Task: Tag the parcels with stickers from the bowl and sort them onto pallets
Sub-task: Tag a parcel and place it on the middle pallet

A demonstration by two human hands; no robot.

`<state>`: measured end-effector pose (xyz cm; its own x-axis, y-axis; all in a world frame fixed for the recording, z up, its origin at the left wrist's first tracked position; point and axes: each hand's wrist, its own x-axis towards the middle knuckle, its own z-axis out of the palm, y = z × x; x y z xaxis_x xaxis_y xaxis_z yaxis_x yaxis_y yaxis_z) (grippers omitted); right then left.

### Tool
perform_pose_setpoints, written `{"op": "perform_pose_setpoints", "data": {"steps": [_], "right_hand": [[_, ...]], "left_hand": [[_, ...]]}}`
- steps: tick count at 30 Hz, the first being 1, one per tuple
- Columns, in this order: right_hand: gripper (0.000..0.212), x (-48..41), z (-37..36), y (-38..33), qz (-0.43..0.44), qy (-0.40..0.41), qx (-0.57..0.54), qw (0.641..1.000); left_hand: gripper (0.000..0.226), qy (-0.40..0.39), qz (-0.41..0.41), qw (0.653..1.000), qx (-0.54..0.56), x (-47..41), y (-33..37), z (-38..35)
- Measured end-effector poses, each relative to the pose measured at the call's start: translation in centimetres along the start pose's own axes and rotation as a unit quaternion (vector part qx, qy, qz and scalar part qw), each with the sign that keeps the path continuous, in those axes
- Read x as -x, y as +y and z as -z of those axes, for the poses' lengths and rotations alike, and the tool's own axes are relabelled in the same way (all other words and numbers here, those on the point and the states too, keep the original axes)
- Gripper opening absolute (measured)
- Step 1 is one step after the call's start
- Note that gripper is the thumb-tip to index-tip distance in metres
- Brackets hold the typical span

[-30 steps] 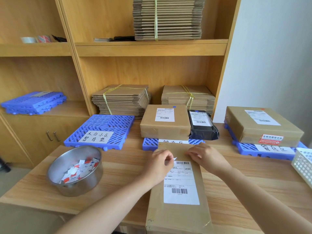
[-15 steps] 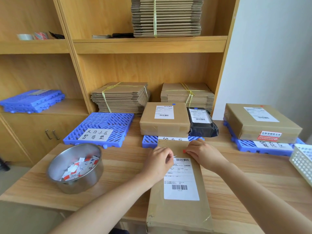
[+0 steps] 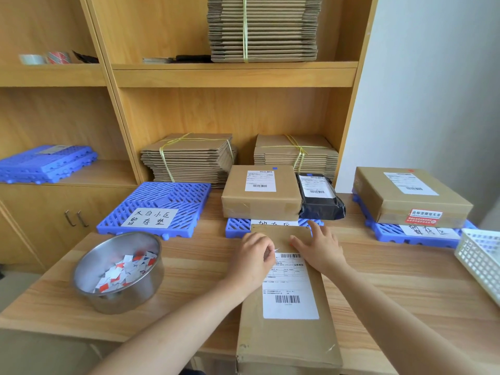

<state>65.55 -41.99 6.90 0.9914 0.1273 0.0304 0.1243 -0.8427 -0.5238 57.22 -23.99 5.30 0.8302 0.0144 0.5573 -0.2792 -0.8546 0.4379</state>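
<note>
A long brown parcel [image 3: 286, 339] with a white shipping label lies lengthwise on the table in front of me. My left hand [image 3: 253, 259] rests on its upper left edge and pinches a small white sticker paper [image 3: 276, 249] between thumb and finger. My right hand [image 3: 320, 251] lies flat on the parcel's top end, fingers spread, with a small red spot at the index fingertip. The steel bowl [image 3: 89, 262] of red, blue and white stickers [image 3: 124, 272] stands to the left. Three blue pallets sit behind: left pallet [image 3: 162, 201], middle pallet [image 3: 238, 227], right pallet [image 3: 389, 234].
A brown box [image 3: 259, 201] and a black bag parcel [image 3: 320, 204] sit on the middle pallet, a wide brown box [image 3: 405, 201] on the right one. A white basket [image 3: 480, 262] stands at the right edge. Bundled flat cartons [image 3: 189, 161] fill the shelves behind.
My right hand has slid a little up the parcel's top end and flattened out. My left hand keeps pinching the white paper in almost the same spot.
</note>
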Motion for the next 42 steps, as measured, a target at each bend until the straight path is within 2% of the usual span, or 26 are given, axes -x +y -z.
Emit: {"op": "perform_pose_setpoints", "data": {"steps": [4,14,19,23,25,34,38,40,42], "right_hand": [[0.088,0.1,-0.4,-0.9,-0.046,-0.024,0.005,0.999],[0.058,0.4,-0.9,-1.1,-0.042,-0.012,-0.01,0.999],[0.055,0.4,-1.0,-0.9,-0.021,0.021,0.012,0.999],[0.075,0.6,-1.0,-0.9,-0.04,0.01,0.008,0.999],[0.077,0.5,-1.1,-0.8,-0.042,0.006,0.005,0.999],[0.058,0.3,-1.1,-0.9,-0.038,0.007,-0.04,0.998],[0.051,0.9,-0.6,-0.9,-0.044,0.033,-0.067,0.996],[0.046,1.4,-0.2,-1.2,-0.021,0.059,-0.05,0.997],[0.037,2.0,0.1,-1.2,0.044,0.094,-0.056,0.993]], "left_hand": [[0.012,0.023,-0.001,1.0,-0.016,0.1,-0.3,-0.3],[0.009,0.028,0.017,0.999,-0.033,0.4,-0.2,-0.2],[0.009,0.026,0.02,0.999,-0.034,0.3,0.0,-0.1],[0.01,0.029,0.02,0.999,-0.037,0.3,0.0,-0.1],[0.012,0.037,0.021,0.999,-0.034,0.3,-0.1,-0.2],[0.011,0.029,0.028,0.999,-0.031,0.4,-0.3,-0.4],[0.007,0.017,0.037,0.999,-0.029,0.3,-0.4,-0.5],[0.006,0.013,0.04,0.999,-0.026,0.4,-0.2,-0.2],[0.006,0.007,0.035,0.999,-0.027,0.1,0.0,0.2]]}}
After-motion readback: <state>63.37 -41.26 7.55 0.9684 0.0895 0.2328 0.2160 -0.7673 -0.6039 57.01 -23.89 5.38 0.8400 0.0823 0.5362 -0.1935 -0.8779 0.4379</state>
